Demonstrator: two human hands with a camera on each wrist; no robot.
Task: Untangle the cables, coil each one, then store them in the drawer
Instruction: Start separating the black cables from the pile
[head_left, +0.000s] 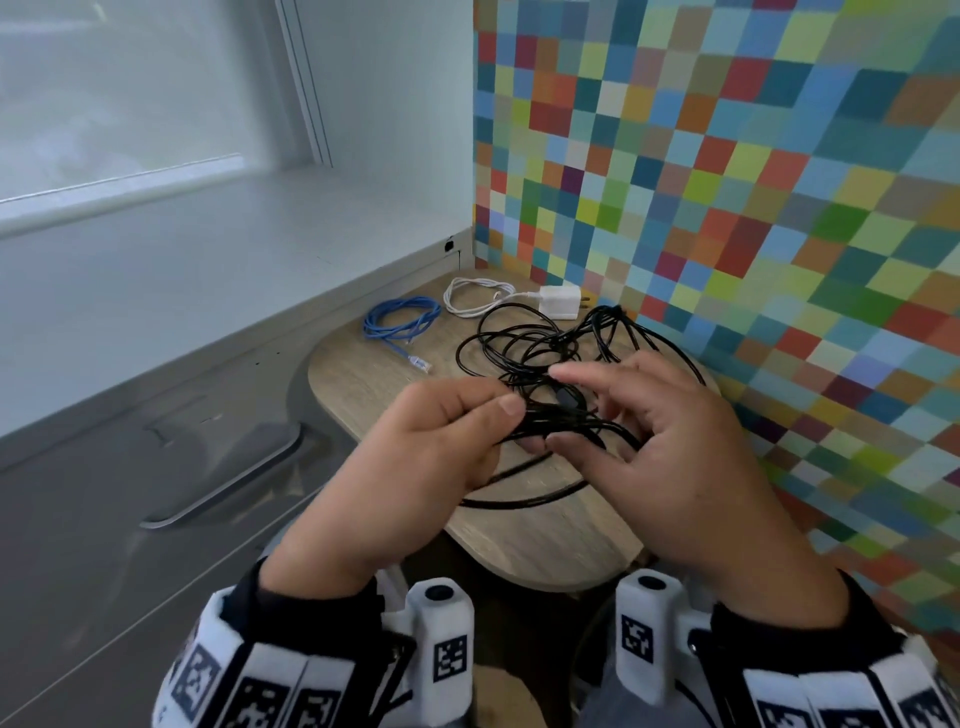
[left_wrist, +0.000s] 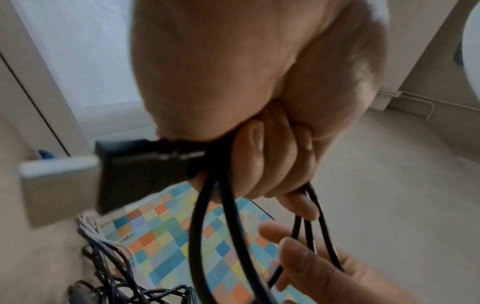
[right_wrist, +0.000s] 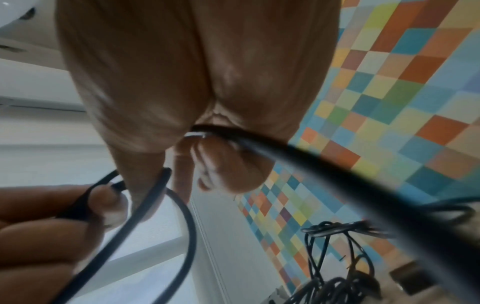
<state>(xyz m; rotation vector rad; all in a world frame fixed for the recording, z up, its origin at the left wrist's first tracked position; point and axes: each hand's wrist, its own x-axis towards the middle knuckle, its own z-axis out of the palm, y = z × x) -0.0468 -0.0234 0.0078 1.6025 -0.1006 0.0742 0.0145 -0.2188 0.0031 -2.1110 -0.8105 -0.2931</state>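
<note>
A tangle of black cable (head_left: 540, 343) lies on a small wooden table (head_left: 545, 540). My left hand (head_left: 498, 415) grips a bunch of its loops in a fist. In the left wrist view the black cable (left_wrist: 228, 205) hangs from my left hand (left_wrist: 272, 164), and a USB plug (left_wrist: 78, 181) sticks out beside the thumb. My right hand (head_left: 561, 405) holds strands of the same bunch, with the index finger stretched out above. In the right wrist view the black cable (right_wrist: 311, 156) runs under the curled fingers of my right hand (right_wrist: 207, 164).
A coiled blue network cable (head_left: 400, 319) and a coiled white cable (head_left: 478, 296) with its white charger (head_left: 560, 301) lie at the table's far side. Grey drawer fronts with a long handle (head_left: 223, 478) stand on the left, all closed. A coloured checkered wall (head_left: 779, 208) borders the right.
</note>
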